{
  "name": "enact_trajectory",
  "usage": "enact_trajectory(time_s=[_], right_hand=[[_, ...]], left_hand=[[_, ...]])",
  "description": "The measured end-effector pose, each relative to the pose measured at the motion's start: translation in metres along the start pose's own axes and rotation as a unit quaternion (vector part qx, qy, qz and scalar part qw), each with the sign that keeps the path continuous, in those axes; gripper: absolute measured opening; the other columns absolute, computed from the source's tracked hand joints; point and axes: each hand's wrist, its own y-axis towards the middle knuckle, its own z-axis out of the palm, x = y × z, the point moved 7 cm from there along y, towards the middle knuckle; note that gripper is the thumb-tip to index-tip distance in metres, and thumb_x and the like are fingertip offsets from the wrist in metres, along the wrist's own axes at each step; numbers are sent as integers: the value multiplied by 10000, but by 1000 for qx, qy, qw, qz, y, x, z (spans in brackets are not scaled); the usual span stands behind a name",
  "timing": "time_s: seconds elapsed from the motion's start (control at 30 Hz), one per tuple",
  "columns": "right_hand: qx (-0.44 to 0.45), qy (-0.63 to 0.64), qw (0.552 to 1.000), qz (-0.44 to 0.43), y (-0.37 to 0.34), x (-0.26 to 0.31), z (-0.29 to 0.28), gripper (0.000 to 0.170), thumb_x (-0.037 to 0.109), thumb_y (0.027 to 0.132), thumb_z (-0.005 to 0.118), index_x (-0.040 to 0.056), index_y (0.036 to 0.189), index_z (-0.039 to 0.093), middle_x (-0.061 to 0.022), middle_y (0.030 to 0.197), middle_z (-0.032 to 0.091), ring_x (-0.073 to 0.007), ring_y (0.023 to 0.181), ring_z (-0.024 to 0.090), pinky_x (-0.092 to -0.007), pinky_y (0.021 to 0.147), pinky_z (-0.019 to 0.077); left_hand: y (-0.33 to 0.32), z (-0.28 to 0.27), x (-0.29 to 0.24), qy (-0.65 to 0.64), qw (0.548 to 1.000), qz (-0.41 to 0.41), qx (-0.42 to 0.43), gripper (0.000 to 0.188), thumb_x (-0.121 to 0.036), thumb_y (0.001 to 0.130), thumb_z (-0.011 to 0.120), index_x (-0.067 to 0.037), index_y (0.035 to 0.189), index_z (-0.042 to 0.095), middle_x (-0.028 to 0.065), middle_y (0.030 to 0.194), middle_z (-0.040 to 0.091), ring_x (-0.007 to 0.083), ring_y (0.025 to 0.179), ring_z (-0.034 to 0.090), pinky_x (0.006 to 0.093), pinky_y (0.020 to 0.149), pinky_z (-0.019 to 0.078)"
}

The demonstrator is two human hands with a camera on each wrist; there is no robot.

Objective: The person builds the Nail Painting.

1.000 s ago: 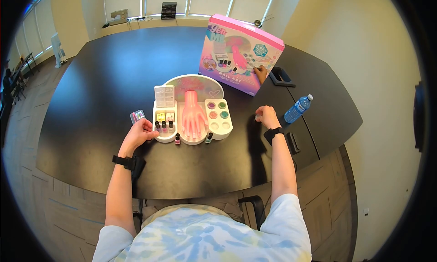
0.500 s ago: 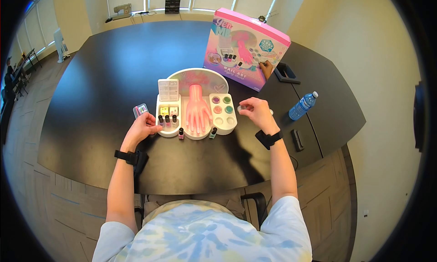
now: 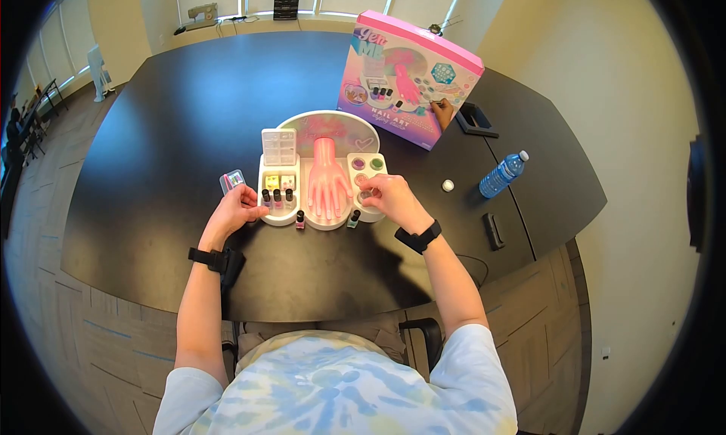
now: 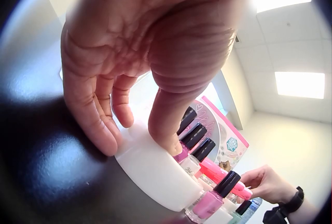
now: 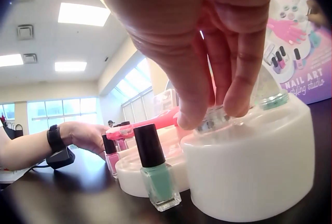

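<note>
A white nail-art stand holds a pink model hand (image 3: pixel 327 179) in its middle. On its right section my right hand (image 3: pixel 395 201) pinches a small clear pot (image 5: pixel 212 119) between thumb and fingers, at the front wells. Purple and green pots sit in the back wells. My left hand (image 3: pixel 236 211) grips the stand's left edge; in the left wrist view its thumb lies over the white rim (image 4: pixel 155 167), fingers on the outer side. Small polish bottles stand beside that thumb. A pink bottle (image 3: pixel 300 220) and a teal bottle (image 5: pixel 160 182) stand before the stand.
Behind the stand is a tall pink and purple box (image 3: pixel 408 80). To the right are a water bottle (image 3: pixel 502 175), a small white round item (image 3: pixel 448 185) and a black object (image 3: pixel 493 232). A small clear case (image 3: pixel 232 179) lies beyond my left hand.
My right hand has moved left from near the water bottle to the stand's right section, carrying the small pot. The left hand stays at the stand's left edge.
</note>
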Motion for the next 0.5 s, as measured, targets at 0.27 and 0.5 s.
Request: enact_trajectory(time_s=[0.27, 0.5], right_hand=[[6, -2, 1000, 8, 1, -5, 6, 323, 44, 716, 773, -11, 1026, 702, -216, 837, 678, -319, 766, 691, -388, 720, 552], [1, 20, 999, 40, -1, -8, -1, 295, 23, 715, 766, -11, 1002, 705, -227, 865, 683, -344, 797, 691, -400, 730, 549]], left_hand=[[-1, 0, -2, -3, 1000, 8, 2, 360, -107, 771, 856, -11, 977, 577, 53, 853, 624, 130, 754, 596, 284, 647, 526], [-1, -1, -1, 1, 1000, 7, 0, 356, -103, 772, 853, -10, 980, 580, 57, 851, 626, 133, 755, 599, 284, 654, 529]])
